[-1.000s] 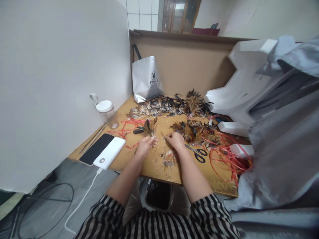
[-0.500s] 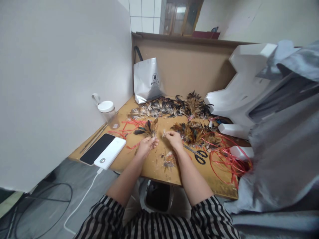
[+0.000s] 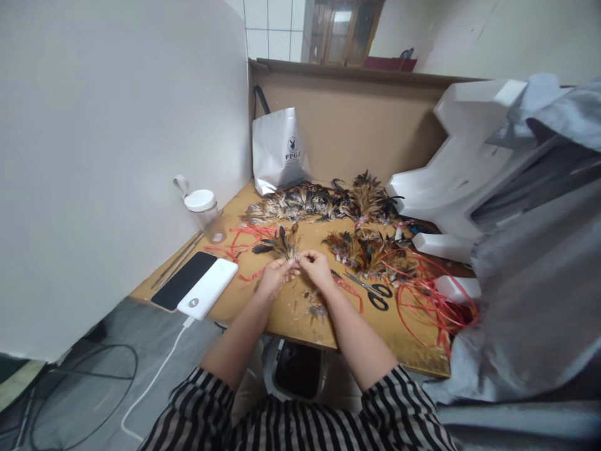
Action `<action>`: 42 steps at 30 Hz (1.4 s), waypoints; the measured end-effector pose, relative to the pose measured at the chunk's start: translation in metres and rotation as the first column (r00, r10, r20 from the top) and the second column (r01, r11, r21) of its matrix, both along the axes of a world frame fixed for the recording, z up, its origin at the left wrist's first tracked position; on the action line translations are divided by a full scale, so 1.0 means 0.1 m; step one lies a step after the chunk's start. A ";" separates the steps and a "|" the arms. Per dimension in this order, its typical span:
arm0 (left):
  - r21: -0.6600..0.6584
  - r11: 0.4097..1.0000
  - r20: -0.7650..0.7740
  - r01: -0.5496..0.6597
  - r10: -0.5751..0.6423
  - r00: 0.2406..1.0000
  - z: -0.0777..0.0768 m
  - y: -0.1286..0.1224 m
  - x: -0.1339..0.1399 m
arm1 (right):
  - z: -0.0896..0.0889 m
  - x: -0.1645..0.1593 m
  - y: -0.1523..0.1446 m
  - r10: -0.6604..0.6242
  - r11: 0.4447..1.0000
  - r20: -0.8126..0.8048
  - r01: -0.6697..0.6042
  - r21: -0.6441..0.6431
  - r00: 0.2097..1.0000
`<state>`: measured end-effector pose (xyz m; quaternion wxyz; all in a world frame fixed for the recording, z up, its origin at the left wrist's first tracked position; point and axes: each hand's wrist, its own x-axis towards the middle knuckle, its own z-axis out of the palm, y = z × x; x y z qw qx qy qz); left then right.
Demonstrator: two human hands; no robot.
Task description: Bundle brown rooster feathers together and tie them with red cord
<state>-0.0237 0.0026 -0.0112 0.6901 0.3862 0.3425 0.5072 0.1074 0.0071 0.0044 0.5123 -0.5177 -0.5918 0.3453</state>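
My left hand [image 3: 278, 275] is closed around the base of a small bunch of brown and black feathers [image 3: 284, 243], whose tips fan upward and to the left. Against that base, the fingertips of my right hand [image 3: 315, 269] are pinched together; what lies between them is too small to make out. Black-handled scissors [image 3: 375, 293] lie to the right of my right wrist. Beyond them is a pile of brown feather bunches [image 3: 370, 254]. Loose bits of feather [image 3: 317, 304] are scattered on the wooden table [image 3: 286, 322] between my forearms.
At the back lies a long row of feathers [image 3: 300, 203] before a silver bag [image 3: 277, 150]. Tangled red plastic strips [image 3: 432, 300] cover the right side. A lidded jar [image 3: 206, 216], a phone [image 3: 183, 282] and a cabled white power bank [image 3: 208, 289] stand left. White foam [image 3: 451, 163] borders the right.
My right hand has moved left, from a gap beside the feather bunch to its base. A red strip beside the scissors shows more now. My left hand has stayed in place.
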 end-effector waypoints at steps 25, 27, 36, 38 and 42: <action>0.004 1.000 -0.024 0.029 -0.029 0.999 0.02 -0.01 0.00 | 0.05 -0.03 -0.02 0.077 0.963 -0.396 -0.171 -0.207 0.915; 0.003 1.000 -0.029 0.018 -0.018 0.999 0.02 -0.01 0.00 | 0.04 -0.03 -0.01 0.058 0.971 -0.369 -0.138 -0.195 0.927; 0.000 0.999 0.022 -0.033 0.033 0.999 0.01 0.01 0.01 | 0.14 -0.06 -0.11 0.063 0.995 -0.131 -0.071 -0.063 0.989; 0.008 0.999 0.019 -0.041 0.041 0.999 0.02 0.01 0.01 | 0.18 -0.06 -0.13 0.046 0.997 -0.110 -0.052 -0.055 0.993; 0.026 0.997 -0.034 -0.068 0.069 0.997 0.02 0.02 0.03 | 0.20 -0.05 -0.14 -0.014 0.999 -0.070 0.010 -0.050 0.997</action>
